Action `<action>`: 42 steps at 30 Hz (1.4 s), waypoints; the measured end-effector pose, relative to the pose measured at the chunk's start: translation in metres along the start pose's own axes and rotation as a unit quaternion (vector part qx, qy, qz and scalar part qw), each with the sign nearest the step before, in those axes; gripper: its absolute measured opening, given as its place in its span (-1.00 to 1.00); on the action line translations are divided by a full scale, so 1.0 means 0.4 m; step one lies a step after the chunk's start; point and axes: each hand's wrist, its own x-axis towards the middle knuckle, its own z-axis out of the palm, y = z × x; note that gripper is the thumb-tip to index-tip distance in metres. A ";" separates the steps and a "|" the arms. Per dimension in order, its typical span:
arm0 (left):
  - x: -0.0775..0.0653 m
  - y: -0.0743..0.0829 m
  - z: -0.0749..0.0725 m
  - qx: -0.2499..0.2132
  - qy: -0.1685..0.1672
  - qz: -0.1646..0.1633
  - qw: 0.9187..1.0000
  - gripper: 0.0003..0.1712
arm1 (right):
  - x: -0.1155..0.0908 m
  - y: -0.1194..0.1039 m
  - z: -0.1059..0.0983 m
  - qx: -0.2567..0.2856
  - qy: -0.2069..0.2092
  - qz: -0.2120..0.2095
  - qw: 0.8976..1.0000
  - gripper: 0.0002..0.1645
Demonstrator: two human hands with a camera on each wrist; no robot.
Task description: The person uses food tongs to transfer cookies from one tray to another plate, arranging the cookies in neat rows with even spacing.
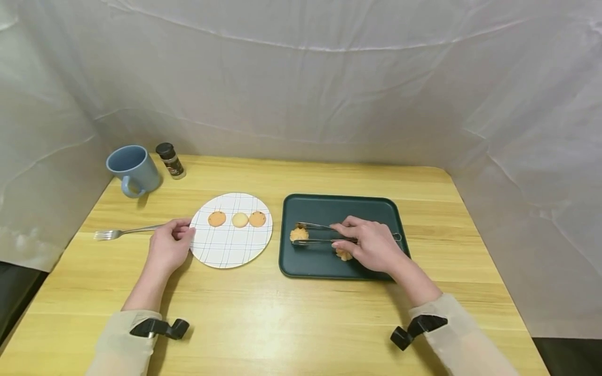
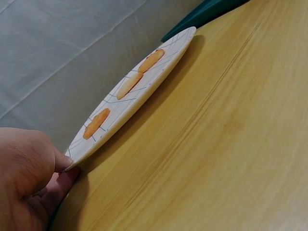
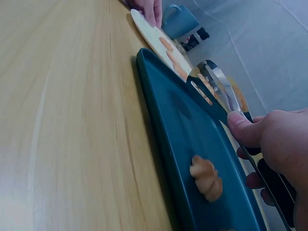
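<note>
My left hand (image 1: 171,244) pinches the left rim of a white plate (image 1: 226,249) with blue grid lines, thumb on top. Three flat round cookies lie across it: a left cookie (image 1: 217,219), a paler middle cookie (image 1: 240,220) and a right cookie (image 1: 257,219), the last two touching. Over the dark green tray (image 1: 324,209), my right hand (image 1: 373,244) grips metal tongs (image 1: 314,226). Between the tong tips is a ridged golden cookie (image 1: 298,235); whether it is lifted, I cannot tell. Another ridged cookie (image 3: 206,178) lies on the tray, partly under my hand in the head view.
A fork (image 1: 122,232) lies left of the plate, its handle end by my left hand. Behind it stand a blue mug (image 1: 136,169) and a black-capped seasoning jar (image 1: 171,162). White cloth (image 1: 301,99) hangs round the wooden table's (image 1: 282,324) back and sides.
</note>
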 end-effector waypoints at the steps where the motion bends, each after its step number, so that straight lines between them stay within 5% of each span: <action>1: 0.000 -0.001 0.000 0.000 0.000 0.000 1.000 -0.60 | 0.005 -0.005 0.002 0.002 0.001 -0.002 1.000 -0.44; 9: -0.001 0.004 -0.003 -0.006 0.003 -0.001 1.000 -0.61 | 0.049 -0.041 0.024 0.035 0.000 -0.012 0.999 -0.45; 42: -0.002 -0.001 -0.001 -0.011 -0.003 -0.001 1.000 -0.60 | 0.171 -0.128 0.109 0.004 -0.034 -0.034 0.999 -0.44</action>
